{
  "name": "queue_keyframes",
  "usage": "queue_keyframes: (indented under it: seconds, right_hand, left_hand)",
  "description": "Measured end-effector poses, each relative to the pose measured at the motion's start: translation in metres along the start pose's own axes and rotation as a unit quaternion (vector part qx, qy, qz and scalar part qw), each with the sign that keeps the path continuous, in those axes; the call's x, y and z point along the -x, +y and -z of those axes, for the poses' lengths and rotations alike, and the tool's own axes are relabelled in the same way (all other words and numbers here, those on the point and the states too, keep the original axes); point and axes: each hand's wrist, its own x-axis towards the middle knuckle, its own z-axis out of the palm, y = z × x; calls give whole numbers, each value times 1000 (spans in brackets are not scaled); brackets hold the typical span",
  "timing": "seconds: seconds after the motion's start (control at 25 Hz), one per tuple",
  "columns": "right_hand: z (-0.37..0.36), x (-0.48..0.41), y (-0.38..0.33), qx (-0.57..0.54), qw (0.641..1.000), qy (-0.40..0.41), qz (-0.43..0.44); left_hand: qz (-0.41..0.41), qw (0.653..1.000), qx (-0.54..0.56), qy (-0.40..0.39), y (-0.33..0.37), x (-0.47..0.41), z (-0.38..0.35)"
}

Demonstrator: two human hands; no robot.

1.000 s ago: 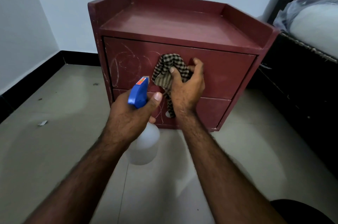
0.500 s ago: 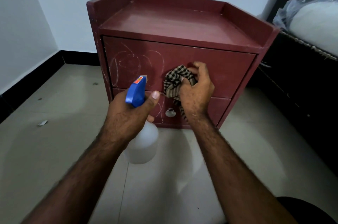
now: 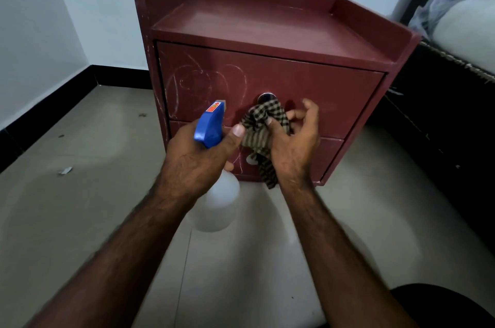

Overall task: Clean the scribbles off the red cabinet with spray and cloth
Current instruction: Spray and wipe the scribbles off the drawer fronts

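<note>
Right hand (image 3: 292, 145) drawn back, knob (image 3: 265, 98) uncovered, loosely pinching checked cloth (image 3: 257, 129) (fingers half spread); left hand (image 3: 192, 166) grasps spray bottle (image 3: 210, 126).

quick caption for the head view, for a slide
Left hand grips a blue-topped spray bottle while the right hand holds a checked cloth before the scribbled red cabinet.

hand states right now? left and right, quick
Left hand: closed, holding the spray bottle.
Right hand: closed, thumb pinching the checked cloth.
</note>
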Motion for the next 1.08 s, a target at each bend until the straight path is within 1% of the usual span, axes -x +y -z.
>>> queue_keyframes:
  seconds: [0.12,0.2,0.28,0.44,0.64,0.76,0.8,0.92,1.08]
  right_hand:
    - [-13,-17,-11,1,1000,19,16]
    - [-15,-15,-7,21,1000,7,10]
    - [-10,-6,11,14,999,-8,-31]
    - [13,13,52,-62,992,-30,-107]
    - [33,26,85,-83,983,-50,-154]
    - [32,30,94,-74,981,-54,-169]
    - [32,31,98,-70,981,-53,-173]
    - [35,36,107,-51,981,-35,-185]
    - [46,31,115,0,972,29,-232]
  left_hand:
    - [-7,1000,-4,-2,0,-1,1]
    - [-4,1000,4,0,0,-1,2]
    - [1,1000,6,6,-4,-1,3]
    - [10,1000,-25,-4,-17,-3,-1]
    - [20,995,-86,-38,-35,-1,-12]
    - [26,995,-77,-57,-51,3,-18]
    - [31,994,-79,-65,-56,4,-20]
    - [47,986,-131,-92,-66,7,-25]
    - [58,975,-177,-121,-78,9,-31]
